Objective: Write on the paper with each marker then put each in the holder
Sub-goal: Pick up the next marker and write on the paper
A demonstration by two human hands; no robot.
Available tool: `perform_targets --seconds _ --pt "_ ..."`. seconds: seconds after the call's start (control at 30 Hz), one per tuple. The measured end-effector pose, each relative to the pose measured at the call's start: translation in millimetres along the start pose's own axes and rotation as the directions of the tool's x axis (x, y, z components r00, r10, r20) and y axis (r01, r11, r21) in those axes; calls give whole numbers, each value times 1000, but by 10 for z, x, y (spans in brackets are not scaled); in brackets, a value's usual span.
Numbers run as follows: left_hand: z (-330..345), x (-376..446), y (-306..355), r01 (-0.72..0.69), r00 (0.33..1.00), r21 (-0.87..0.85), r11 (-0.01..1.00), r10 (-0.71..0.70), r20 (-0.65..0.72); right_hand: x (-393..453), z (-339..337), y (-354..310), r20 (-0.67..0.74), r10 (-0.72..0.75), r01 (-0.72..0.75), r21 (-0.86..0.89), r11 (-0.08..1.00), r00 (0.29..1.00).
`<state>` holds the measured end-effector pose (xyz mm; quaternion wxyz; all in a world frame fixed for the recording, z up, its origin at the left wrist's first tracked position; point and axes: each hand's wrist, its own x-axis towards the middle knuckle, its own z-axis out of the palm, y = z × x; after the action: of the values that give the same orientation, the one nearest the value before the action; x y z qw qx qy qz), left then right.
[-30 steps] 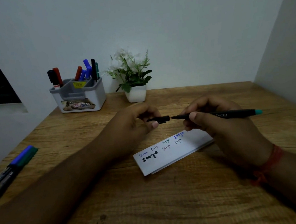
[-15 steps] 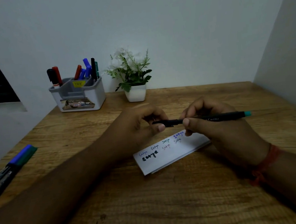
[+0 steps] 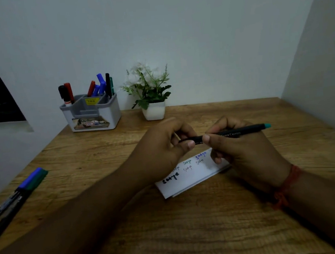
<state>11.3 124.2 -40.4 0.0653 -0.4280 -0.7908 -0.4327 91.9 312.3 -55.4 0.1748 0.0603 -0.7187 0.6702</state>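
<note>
A potted plant in a white pot — on the wooden table; white wall behind.

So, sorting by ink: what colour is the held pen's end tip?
Teal, on the pen, head view.

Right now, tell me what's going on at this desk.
A person holds a black pen with a teal end level above the paper. The right hand grips the barrel; the left hand pinches the cap end. The paper carries several written words. The holder at the back holds several markers, and two more markers lie on the table at the left.
</note>
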Motion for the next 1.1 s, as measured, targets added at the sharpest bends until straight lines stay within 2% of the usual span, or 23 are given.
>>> perform_targets --seconds 0.1,0.2,0.27,0.33,0.43,0.5,0.6,0.73,0.87,0.97,1.1 --pt "-40 33 -38 -116 992 101 988 120 -30 26 13 -9 21 28 -29 39 999 999" --pt "-144 12 -112 -131 991 226 965 136 -7 91 59 -35 -20 -8 8 31 999 1000" --pt "-223 18 -143 -97 995 346 933 96 22 177 59 -60 -31 -49 45 -114 992 998" --pt "-335 23 -151 -46 999 479 877 39 24 308 90 -95 55 -59 71 -254 965 997" --pt "-528 14 -226 26 999 660 750 -50 17 537 262 -151 162 -39 97 -365 926 986" --pt "-687 -61 -341 78 995 725 685 -104 -9 706 457 -182 182 -5 90 -462 882 983" --pt "-971 -251 -581 159 979 771 616 -200 -42 958 752 -214 191 38 89 -614 784 981" --pt "-1402 -523 -952 249 944 820 515 -317 -89 1326 1144 -274 201 -58 194 -769 609 978" --pt "-1739 -780 -1235 325 909 835 444 -391 -145 1733 1531 -339 166 -114 201 -784 587 980" --pt "-1848 -920 -1358 379 888 806 455 -424 -177 2047 1799 -411 154 -180 230 -801 552 971" --pt "-1947 -1001 -1429 438 870 740 511 -446 -208 2425 2095 -510 197 -197 266 -857 441 960"
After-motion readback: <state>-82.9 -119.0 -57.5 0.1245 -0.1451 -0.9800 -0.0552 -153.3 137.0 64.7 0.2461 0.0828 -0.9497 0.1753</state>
